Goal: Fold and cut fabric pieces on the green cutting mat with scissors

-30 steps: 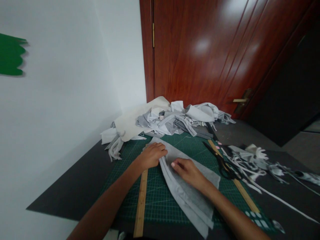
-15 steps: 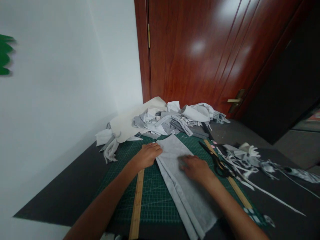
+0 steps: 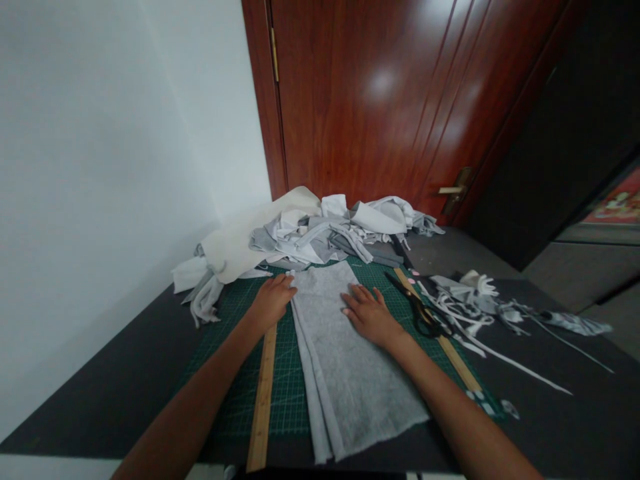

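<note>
A piece of grey fabric [image 3: 357, 387], folded lengthwise, lies over the green cutting mat [image 3: 230, 373], its near end reaching past the mat. At its upper left corner, my left hand [image 3: 273, 299] has its fingers together, closed on the edge; the thumb is hard to see. My right hand [image 3: 371, 315] rests flat on the upper right part, fingers spread. To the left of the fabric lies a wooden ruler [image 3: 263, 400], partly under my left wrist. Black-handled scissors [image 3: 420, 310] lie right of my right hand, across a second wooden ruler [image 3: 459, 363].
A heap of white and grey fabric scraps [image 3: 320, 233] lies at the back against a red-brown door [image 3: 360, 100]. Thin strips and offcuts [image 3: 470, 303] are scattered on the dark tabletop [image 3: 540, 427] at right. A white wall [image 3: 100, 167] borders the left side.
The grey fabric has opened out wider at its near end and lies flatter. My right hand has spread its fingers on it. The camera view has turned slightly right.
</note>
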